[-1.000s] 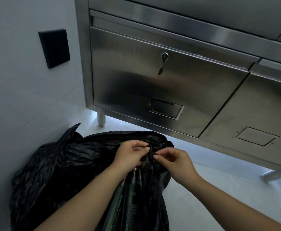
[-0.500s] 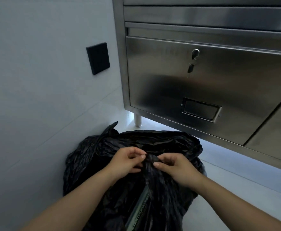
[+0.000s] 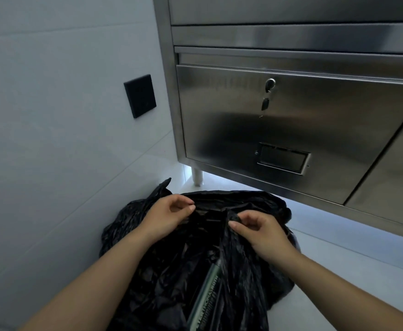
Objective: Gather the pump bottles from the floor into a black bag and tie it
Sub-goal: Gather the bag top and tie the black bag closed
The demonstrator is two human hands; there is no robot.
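A crumpled black bag (image 3: 172, 271) sits on the floor in front of me, against the wall. Through a gap in its folds shows a greenish pump bottle (image 3: 206, 297) with printed lettering. My right hand (image 3: 257, 231) pinches a twisted strip of the bag's top edge between thumb and fingers. My left hand (image 3: 169, 215) hovers just left of it, fingers curled and slightly apart, resting on the bag's plastic; no fold is clearly held in it. Other bottles, if any, are hidden inside the bag.
A stainless steel cabinet (image 3: 291, 130) with a key in its lock (image 3: 268, 91) hangs close above the bag, on a short leg (image 3: 197, 176). A white wall with a black switch plate (image 3: 140, 95) stands at the left. Pale floor (image 3: 339, 254) lies to the right.
My hands have drawn apart: the left let go of the bag's top strip, the right keeps pinching it. The view shifted left and down a little.
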